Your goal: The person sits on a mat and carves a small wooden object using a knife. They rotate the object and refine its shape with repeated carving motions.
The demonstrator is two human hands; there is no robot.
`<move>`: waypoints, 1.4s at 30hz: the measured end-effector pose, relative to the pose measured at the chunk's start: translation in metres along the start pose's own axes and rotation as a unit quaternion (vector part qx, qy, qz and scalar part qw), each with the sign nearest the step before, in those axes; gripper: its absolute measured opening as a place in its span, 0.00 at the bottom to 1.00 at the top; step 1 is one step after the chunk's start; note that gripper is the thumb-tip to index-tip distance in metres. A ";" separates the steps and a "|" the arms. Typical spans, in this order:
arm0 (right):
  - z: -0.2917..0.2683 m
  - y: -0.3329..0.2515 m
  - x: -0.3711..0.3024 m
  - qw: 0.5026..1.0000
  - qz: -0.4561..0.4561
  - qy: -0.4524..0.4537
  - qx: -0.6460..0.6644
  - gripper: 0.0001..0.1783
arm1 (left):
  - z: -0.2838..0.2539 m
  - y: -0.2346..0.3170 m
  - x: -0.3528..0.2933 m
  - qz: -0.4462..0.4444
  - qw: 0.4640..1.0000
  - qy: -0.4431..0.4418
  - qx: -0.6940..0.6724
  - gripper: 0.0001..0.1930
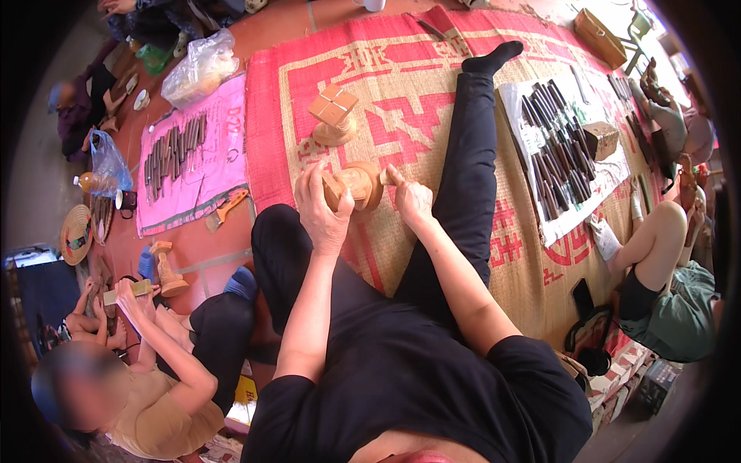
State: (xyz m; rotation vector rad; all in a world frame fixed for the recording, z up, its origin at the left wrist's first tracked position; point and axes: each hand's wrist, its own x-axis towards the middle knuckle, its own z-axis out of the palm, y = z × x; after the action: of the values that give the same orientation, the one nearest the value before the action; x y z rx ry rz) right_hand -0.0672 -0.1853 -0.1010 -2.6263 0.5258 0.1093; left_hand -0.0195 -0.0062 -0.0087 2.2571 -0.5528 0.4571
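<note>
Red-and-tan woven mat (511,231) lies flat; square-topped wooden stand (336,108) sits on it; carved wooden piece (360,184) is nearer the wearer, over mat; left hand (323,212) clasps its left end, right hand (414,201) pinches small pale bit (385,177) at its right end

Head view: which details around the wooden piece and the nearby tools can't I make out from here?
All in the head view:
- Wooden piece: its left side is partly covered by the left hand; its underside faces away.
- Whatever the right hand may pinch: too small, and partly covered by that hand.
- Dark tools on the white sheet: overlapping, their tips too small.
- White cup: cut off by the upper edge.
</note>
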 end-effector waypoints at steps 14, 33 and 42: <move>0.008 -0.013 0.000 0.993 -0.061 0.098 0.037 0.26 | 0.002 -0.009 -0.003 -0.011 1.000 0.014 -0.009 0.31; 0.011 -0.028 0.002 0.989 -0.095 0.108 0.039 0.20 | 0.000 -0.003 -0.003 0.008 1.000 0.003 -0.013 0.31; -0.019 -0.026 0.029 0.996 -0.078 0.033 -0.005 0.17 | 0.003 0.004 0.001 0.019 1.000 0.004 0.015 0.32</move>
State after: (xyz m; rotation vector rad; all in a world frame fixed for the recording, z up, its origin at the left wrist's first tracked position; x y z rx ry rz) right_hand -0.0310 -0.1822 -0.0775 -2.6768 0.3399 -0.0258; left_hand -0.0207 -0.0109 -0.0076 2.2751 -0.5894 0.4948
